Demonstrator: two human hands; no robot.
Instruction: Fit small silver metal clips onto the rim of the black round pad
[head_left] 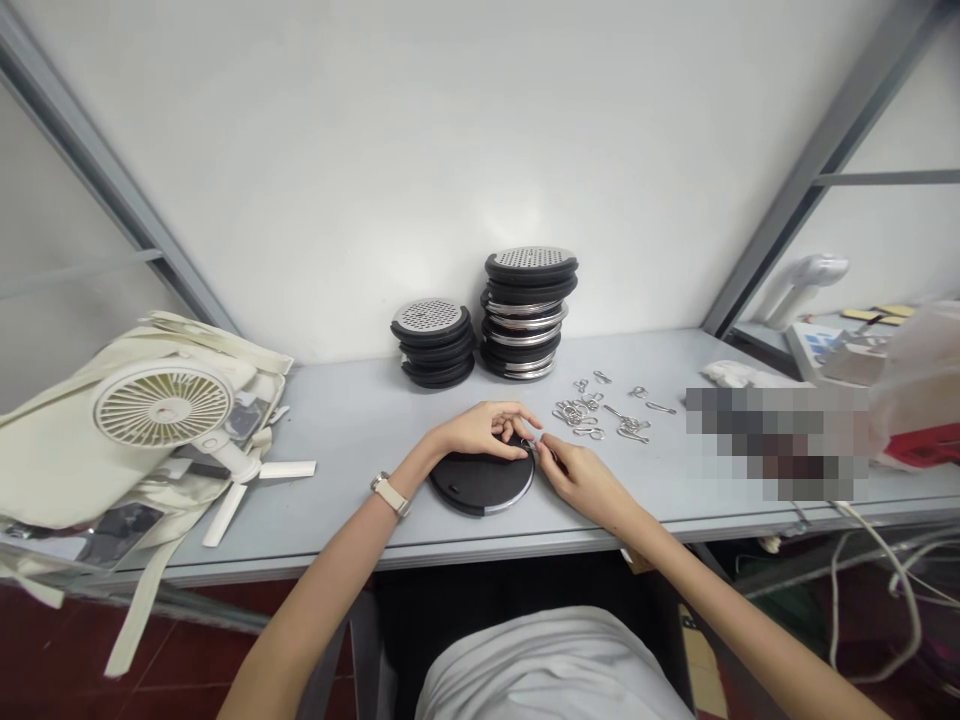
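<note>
A round black disc [480, 482] with a silvery strip along its near right rim lies close to the table's front edge. My left hand [491, 428] is bent over the disc's far side, thumb along its top and fingers curled near the rim, index finger raised. At the right rim my right hand [566, 468] pinches a small metal piece, which looks like a snap hook, though the fingertips partly hide it. Several loose metal snap hooks [577, 412] lie in a scattered pile right of the hands.
Behind the hands stand a shorter stack [436, 350] and a taller stack [525, 320] of black and silvery discs with perforated tops. A white fan [165, 405] rests on a cream bag [45, 450] at left. At right are a blurred patch, plastic bags and a cable [911, 610].
</note>
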